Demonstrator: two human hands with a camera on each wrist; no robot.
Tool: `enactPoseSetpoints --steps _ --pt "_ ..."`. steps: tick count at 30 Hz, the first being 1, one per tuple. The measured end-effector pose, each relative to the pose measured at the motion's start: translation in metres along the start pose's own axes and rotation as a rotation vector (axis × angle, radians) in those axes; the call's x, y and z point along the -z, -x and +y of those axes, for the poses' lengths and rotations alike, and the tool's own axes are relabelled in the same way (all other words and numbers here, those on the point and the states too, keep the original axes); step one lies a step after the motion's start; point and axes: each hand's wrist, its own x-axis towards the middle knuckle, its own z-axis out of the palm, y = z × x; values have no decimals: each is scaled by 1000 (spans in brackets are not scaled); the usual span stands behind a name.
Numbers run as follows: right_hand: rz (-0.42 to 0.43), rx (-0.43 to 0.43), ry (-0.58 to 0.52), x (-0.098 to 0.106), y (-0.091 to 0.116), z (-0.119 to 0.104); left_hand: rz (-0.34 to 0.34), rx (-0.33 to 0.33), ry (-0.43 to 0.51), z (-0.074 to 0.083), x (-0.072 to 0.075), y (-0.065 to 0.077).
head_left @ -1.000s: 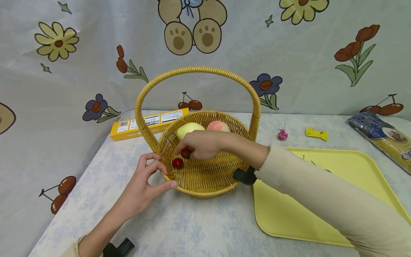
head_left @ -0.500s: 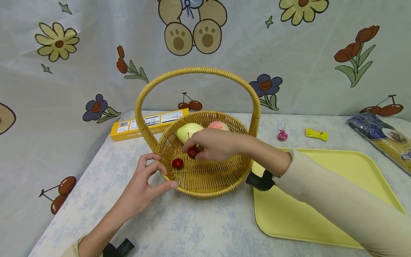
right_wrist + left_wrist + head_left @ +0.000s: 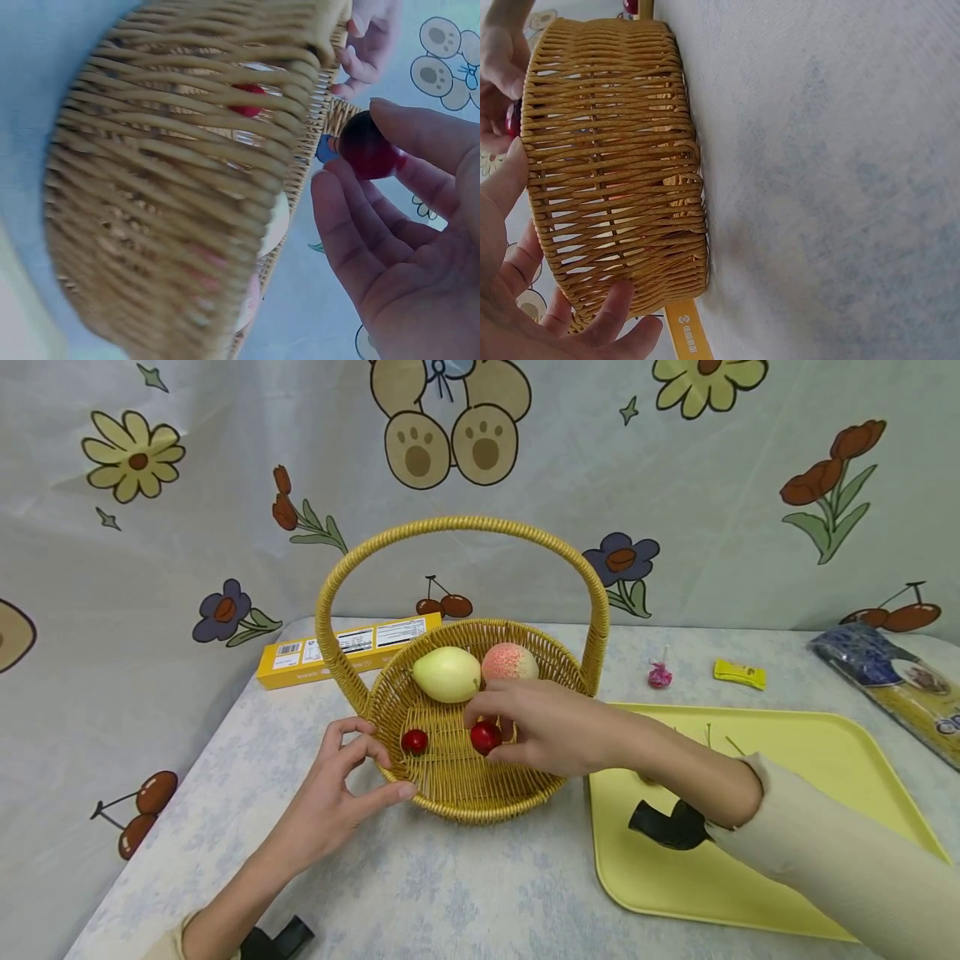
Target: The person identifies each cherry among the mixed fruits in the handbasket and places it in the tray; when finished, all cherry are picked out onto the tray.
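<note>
A wicker basket [image 3: 480,815] with a tall arched handle stands on the table. My left hand [image 3: 339,793] holds its left side, thumb at the front rim and bent fingers against the weave, as the left wrist view also shows. My right hand [image 3: 558,727] pinches a dark red cherry [image 3: 486,737] between thumb and fingers, above the basket's right half. In the right wrist view the held cherry [image 3: 369,146] is level with the rim. A second cherry [image 3: 414,742] lies at the basket's left. Behind are a pale yellow-green pear [image 3: 447,675] and a pink peach [image 3: 510,661].
A yellow tray [image 3: 660,885] lies to the right under my right forearm, with thin stems showing on it. Beyond it are a pink lollipop [image 3: 660,675], a yellow wrapped sweet [image 3: 740,673] and a plastic packet [image 3: 900,681]. A yellow box [image 3: 300,664] lies behind the basket.
My right hand has moved the cherry from the basket's left side rightward, away from the second cherry, uncovering the pear and peach. The left hand and basket have stayed put.
</note>
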Motion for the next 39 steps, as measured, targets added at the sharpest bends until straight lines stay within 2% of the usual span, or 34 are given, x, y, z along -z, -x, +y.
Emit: enactPoseSetpoints --steps 7,14,19,25,29,39 --pt "102 -21 39 -5 29 4 0 -2 1 1 0 0" --pt "201 -110 -29 -7 64 5 3 -10 3 1 -1 0" --pt "270 -176 -8 -10 94 7 2 -10 0 1 -1 0" --pt "278 -262 48 -18 131 16 4 -16 -8 1 -1 0" --pt "260 -350 82 -20 151 24 4 -17 -6 1 -1 -1" --pt "233 -451 192 -27 178 41 9 -16 -4 1 -1 0"
